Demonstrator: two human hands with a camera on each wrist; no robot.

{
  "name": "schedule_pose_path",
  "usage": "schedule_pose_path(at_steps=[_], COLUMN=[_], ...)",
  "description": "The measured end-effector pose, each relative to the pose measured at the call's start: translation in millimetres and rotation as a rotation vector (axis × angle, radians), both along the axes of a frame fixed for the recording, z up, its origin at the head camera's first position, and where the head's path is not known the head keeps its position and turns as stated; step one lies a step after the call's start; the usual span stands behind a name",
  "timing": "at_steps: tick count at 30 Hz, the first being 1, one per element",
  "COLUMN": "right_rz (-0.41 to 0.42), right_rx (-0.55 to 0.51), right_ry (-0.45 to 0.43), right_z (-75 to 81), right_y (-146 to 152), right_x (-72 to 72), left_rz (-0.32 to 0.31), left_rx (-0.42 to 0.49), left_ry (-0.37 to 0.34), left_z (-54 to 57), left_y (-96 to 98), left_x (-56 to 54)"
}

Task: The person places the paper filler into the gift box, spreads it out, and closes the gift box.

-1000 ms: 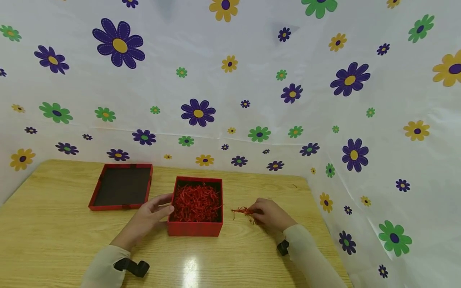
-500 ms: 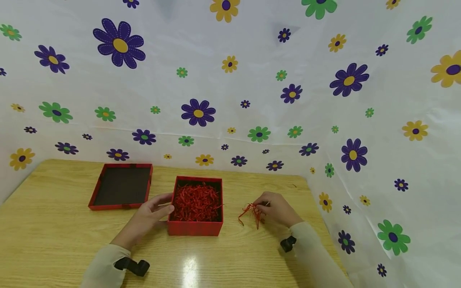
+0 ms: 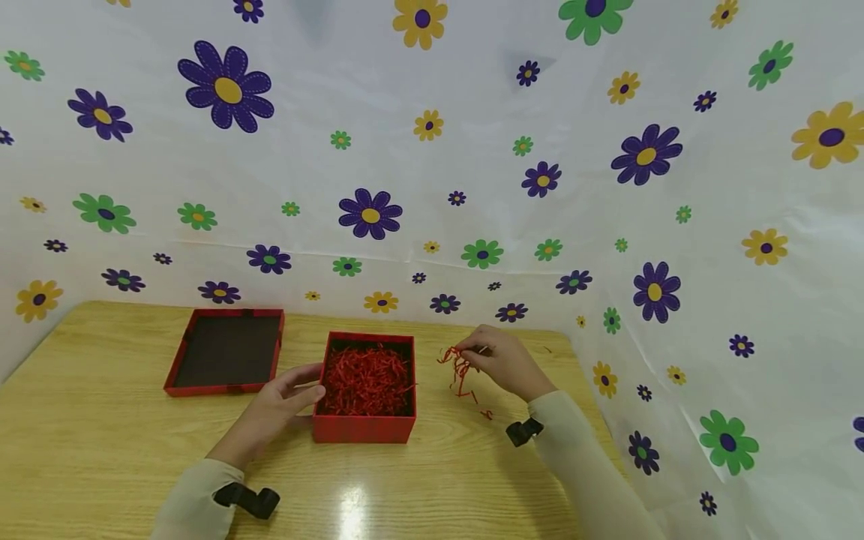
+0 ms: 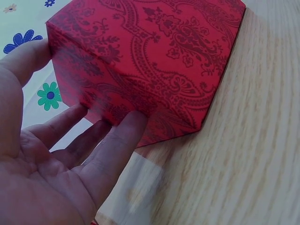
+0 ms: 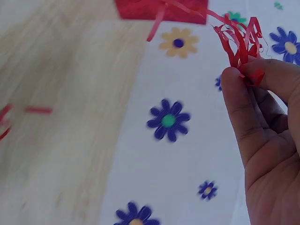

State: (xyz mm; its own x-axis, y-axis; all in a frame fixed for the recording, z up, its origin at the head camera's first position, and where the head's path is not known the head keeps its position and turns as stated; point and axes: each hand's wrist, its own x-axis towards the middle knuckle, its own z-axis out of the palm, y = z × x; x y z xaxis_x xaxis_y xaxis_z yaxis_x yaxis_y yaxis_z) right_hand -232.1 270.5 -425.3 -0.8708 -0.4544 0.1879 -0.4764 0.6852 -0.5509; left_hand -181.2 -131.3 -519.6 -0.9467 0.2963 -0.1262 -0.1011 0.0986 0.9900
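A square red box (image 3: 364,429) with a dark paisley pattern stands on the table, filled with red shredded paper (image 3: 367,381). My left hand (image 3: 280,401) rests against its left side; in the left wrist view, the fingertips (image 4: 133,119) touch the patterned wall with the fingers fairly straight. To the right of the box and above the table, my right hand (image 3: 502,364) pinches a small tuft of shredded paper strips (image 5: 241,42) between thumb and fingers. Some strips (image 3: 462,382) dangle below it.
A red box lid (image 3: 174,379) with a black inside lies upturned at the back left. Loose red paper bits (image 3: 486,414) are on the wooden table (image 3: 101,450) under the right hand. A white flowered sheet (image 3: 472,150) hangs behind and along the right.
My right hand has risen and moved away from me with the paper tuft, which has left a few bits on the table. The left hand and box have stayed put.
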Motion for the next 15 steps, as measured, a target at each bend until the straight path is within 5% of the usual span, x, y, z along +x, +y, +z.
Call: schedule_pose_path(at_steps=[8,15], right_rz=[0.073,0.119], right_rx=[-0.081,-0.120], right_ry=[0.040,0.039], right_z=[17.8,9.9], right_y=[-58,-109], right_x=[-8.4,-9.1], left_rz=[-0.004,-0.008], left_rx=[0.071,0.058], left_ry=[-0.028,-0.010], left_z=[-2.2,-2.5], left_y=[-0.4,-1.5], left_x=[-0.2,-0.2])
